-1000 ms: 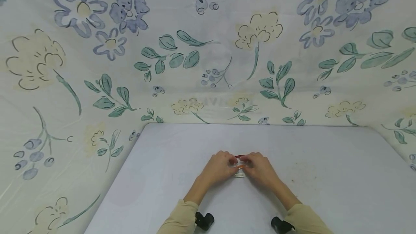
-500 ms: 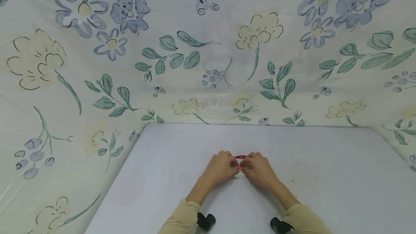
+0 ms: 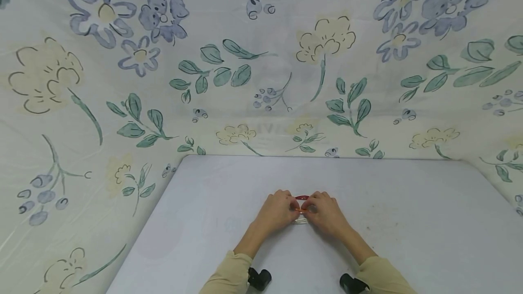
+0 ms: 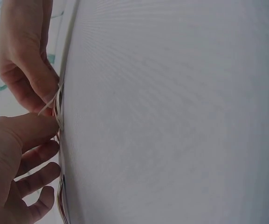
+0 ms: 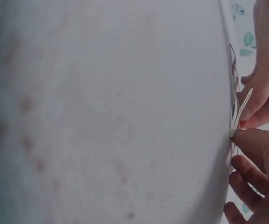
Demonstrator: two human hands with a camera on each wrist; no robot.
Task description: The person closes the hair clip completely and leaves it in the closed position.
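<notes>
My left hand (image 3: 275, 210) and right hand (image 3: 327, 212) meet over the table, fingertips almost touching. Between them they pinch a thin orange strip (image 3: 301, 211), its kind too small to tell. Thin cream strands (image 3: 300, 221) lie just on the near side of the fingers; in the right wrist view these cream strands (image 5: 241, 112) form a narrow loop by the thumbs. Beyond the fingertips, a dark red curved piece (image 3: 302, 197) shows. In the left wrist view, red and dark strands (image 4: 62, 200) run along below my left fingers. The fingers hide much of the bundle.
A white table (image 3: 204, 194) lies under the hands, with small brownish specks (image 3: 369, 227) to the right. Floral sheeting (image 3: 261, 80) hangs behind and at the sides. Black wrist-worn devices (image 3: 259, 279) sit at both cuffs.
Both hands stay nearly in place, with the fingertips shifting slightly on the orange strip. More of the red piece behind them shows than a second ago.
</notes>
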